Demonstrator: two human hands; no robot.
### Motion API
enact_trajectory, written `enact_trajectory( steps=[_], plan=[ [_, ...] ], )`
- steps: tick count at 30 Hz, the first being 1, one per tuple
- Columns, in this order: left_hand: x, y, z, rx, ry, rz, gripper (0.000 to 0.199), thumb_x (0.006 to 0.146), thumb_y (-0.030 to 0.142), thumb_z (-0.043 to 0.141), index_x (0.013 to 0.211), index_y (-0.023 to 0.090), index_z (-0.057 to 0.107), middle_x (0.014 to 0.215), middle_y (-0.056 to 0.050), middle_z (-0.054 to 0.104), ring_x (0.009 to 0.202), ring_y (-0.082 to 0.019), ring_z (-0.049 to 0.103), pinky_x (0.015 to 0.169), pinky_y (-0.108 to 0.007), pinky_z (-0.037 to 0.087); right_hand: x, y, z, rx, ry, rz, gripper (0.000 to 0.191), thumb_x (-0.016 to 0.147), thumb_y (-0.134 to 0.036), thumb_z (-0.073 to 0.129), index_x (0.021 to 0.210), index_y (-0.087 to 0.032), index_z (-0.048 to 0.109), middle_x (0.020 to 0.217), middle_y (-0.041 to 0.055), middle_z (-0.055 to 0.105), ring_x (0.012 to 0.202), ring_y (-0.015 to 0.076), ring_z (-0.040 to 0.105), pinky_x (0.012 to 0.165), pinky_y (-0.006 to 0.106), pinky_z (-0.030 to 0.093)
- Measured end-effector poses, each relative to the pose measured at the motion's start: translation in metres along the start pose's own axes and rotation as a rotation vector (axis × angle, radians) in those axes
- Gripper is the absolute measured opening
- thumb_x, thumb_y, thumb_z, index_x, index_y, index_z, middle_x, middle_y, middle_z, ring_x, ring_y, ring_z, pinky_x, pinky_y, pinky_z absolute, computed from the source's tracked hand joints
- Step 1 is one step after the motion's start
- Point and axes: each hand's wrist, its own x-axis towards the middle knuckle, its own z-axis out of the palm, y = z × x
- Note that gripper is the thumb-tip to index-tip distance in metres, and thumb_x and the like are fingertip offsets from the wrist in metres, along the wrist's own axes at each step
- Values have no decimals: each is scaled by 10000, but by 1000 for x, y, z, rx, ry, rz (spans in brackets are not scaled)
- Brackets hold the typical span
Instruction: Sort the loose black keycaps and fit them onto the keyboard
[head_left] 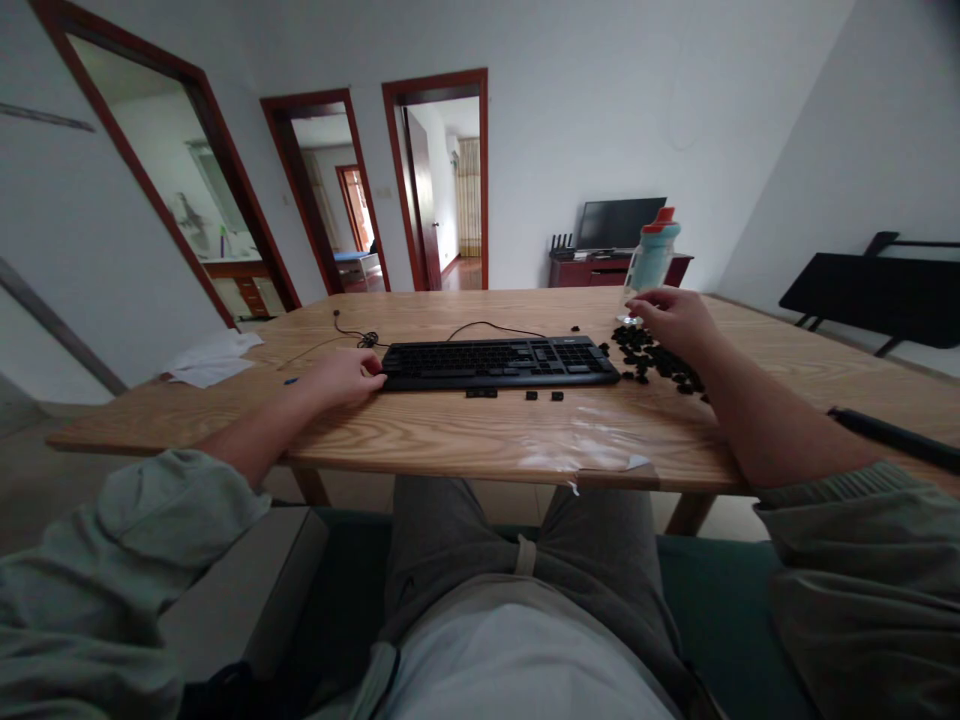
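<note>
A black keyboard (495,364) lies on the wooden table, some of its keys apparently off. My left hand (346,378) is at its left end, fingers curled against the front left corner. To the right of the keyboard is a pile of loose black keycaps (637,345). Over that pile hovers my right hand (675,318), thumb and forefinger pinched together; anything between them is too small to make out. Several loose keycaps (481,394) lie in front of the keyboard.
A clear bottle with a red lid (654,262) stands behind my right hand. White tissue (214,358) lies on the table's left side, near a thin cable (367,340). A long black object (896,438) rests at the right. The wooden table's (442,435) front edge faces my lap.
</note>
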Motion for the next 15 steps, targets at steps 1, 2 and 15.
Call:
enact_trajectory(
  steps=[1,2,15],
  plan=[
    [9,2,-7,20,-88,-6,238,759,415,606,826,211,707,823,-56,732,729,-219,645,638,-301,445,0,5,-4,10,6,15,280,796,-410,600,847,-171,737,747,90,706,682,218,609,665,357,477],
    [18,5,-14,43,-178,-18,202,731,402,638,759,211,698,785,-54,724,713,-222,644,626,-301,441,-1,9,-7,19,11,26,271,800,-412,599,846,-181,733,758,89,706,684,221,610,658,357,478],
    [81,57,-27,90,-601,-292,223,398,239,790,568,161,669,518,-131,597,681,-392,640,639,-507,523,1,17,-22,119,113,48,258,791,-381,622,821,-149,730,733,65,692,604,166,570,595,307,460]
  ],
)
